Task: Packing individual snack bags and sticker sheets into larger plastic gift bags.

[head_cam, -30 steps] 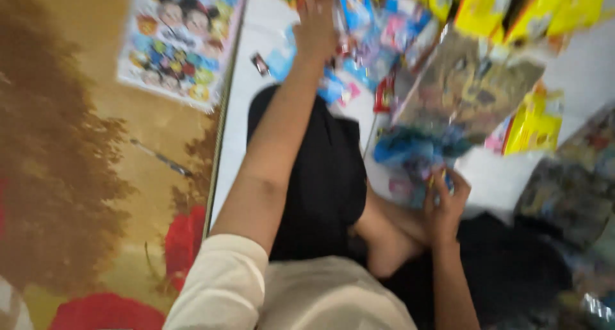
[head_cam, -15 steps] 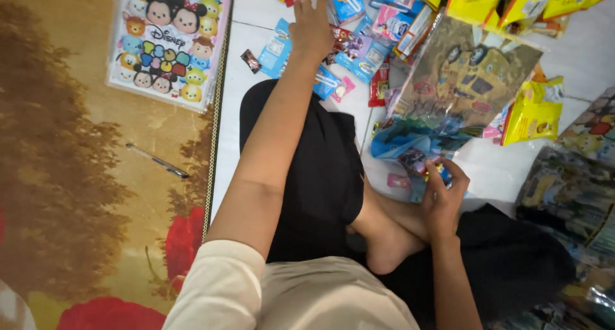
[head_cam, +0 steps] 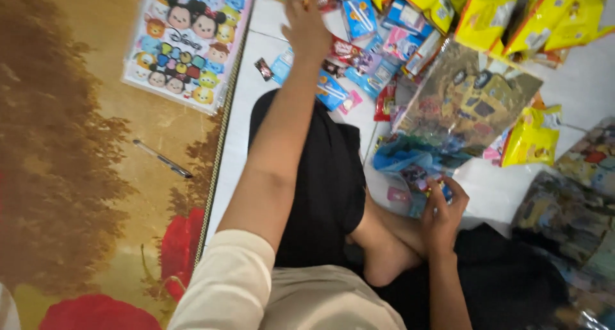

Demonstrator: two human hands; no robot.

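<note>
Among packets (head_cam: 359, 16), left hand (head_cam: 307, 29), outstretched

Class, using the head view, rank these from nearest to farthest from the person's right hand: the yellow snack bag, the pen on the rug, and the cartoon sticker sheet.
1. Yellow snack bag, just right of the right hand.
2. Pen, far left on the rug.
3. Cartoon sticker sheet, upper left, farthest.

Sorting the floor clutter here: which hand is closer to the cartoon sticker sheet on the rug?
Left. The left hand reaches out just right of the sticker sheet; the right hand is farther off, near the lap.
</note>
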